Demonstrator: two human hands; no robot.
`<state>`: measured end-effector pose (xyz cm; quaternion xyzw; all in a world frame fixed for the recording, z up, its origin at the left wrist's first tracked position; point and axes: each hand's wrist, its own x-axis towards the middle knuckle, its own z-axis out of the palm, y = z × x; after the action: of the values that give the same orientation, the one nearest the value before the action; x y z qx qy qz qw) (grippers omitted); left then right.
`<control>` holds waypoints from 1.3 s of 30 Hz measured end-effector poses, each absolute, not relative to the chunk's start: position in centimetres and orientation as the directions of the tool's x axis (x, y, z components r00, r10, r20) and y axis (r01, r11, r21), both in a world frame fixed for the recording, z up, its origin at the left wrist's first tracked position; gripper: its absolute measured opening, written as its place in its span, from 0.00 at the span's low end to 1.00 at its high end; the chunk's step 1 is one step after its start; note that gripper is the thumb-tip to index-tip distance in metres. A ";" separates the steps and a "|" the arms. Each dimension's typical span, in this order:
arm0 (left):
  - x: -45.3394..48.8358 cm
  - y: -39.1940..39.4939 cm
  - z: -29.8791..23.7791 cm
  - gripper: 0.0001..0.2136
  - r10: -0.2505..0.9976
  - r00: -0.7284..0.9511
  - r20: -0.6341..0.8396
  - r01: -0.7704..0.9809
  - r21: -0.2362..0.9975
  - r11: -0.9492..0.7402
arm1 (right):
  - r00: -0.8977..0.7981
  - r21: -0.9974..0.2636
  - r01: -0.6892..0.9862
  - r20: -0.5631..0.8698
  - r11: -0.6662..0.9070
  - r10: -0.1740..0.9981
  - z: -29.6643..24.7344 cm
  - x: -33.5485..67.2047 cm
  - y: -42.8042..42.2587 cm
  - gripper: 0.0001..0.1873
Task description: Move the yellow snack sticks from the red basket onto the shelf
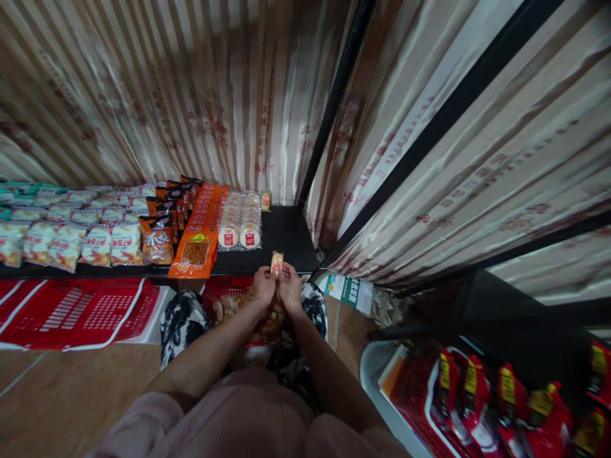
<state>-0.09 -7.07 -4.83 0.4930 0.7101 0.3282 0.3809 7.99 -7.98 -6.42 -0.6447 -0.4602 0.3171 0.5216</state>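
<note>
My left hand (263, 285) and my right hand (290, 287) are pressed together just below the front edge of a low black shelf (286, 238). Both are closed on a small orange snack packet (277, 262) that sticks up between the fingers. Beneath my hands a red basket (222, 287) sits between my knees with more small packets in it. On the shelf, left of my hands, lie two stacks of round white cakes (240, 220), a long orange pack (200, 232), dark orange bags (159, 238) and rows of pale snack bags (67, 232).
Striped plastic curtains hang behind the shelf and along the right. A black upright post (334, 102) stands at the shelf's back corner. A flat red basket (81, 312) lies on the floor at left. Red and yellow bags (506, 401) fill a tray at lower right.
</note>
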 end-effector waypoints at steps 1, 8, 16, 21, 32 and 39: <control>-0.1 -6.9 -4.7 0.12 0.953 -0.218 -0.208 0.470 0.834 0.290 | 0.373 -0.965 0.261 0.076 -0.025 0.925 -6.4 8.1 -7.8 0.18; 0.1 -6.1 -2.7 0.09 0.975 -0.180 -0.127 0.578 0.789 0.209 | 0.360 -0.958 0.286 0.105 -0.003 0.927 -6.3 8.7 -6.3 0.17; 0.6 -4.6 -1.7 0.11 0.981 -0.155 -0.118 0.640 0.744 0.191 | 0.370 -0.908 0.418 0.143 -0.028 0.918 -5.2 9.4 -4.9 0.17; 1.1 -3.7 -1.6 0.13 0.979 -0.165 -0.119 0.639 0.743 0.197 | 0.379 -0.894 0.444 0.132 -0.055 0.916 -4.5 9.7 -4.2 0.17; 1.9 -1.6 -2.3 0.13 0.972 -0.175 -0.156 0.607 0.760 0.231 | 0.376 -0.847 0.525 0.141 -0.086 0.916 -4.9 10.2 -2.3 0.19; 2.3 -0.1 -2.6 0.13 0.976 -0.169 -0.139 0.583 0.784 0.213 | 0.382 -0.781 0.612 0.155 -0.124 0.911 -4.6 10.4 -1.0 0.19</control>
<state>2.27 -0.08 -2.57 0.5528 0.7047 0.2965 0.3315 10.39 -0.98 -4.60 -0.7265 -0.5240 0.1850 0.4041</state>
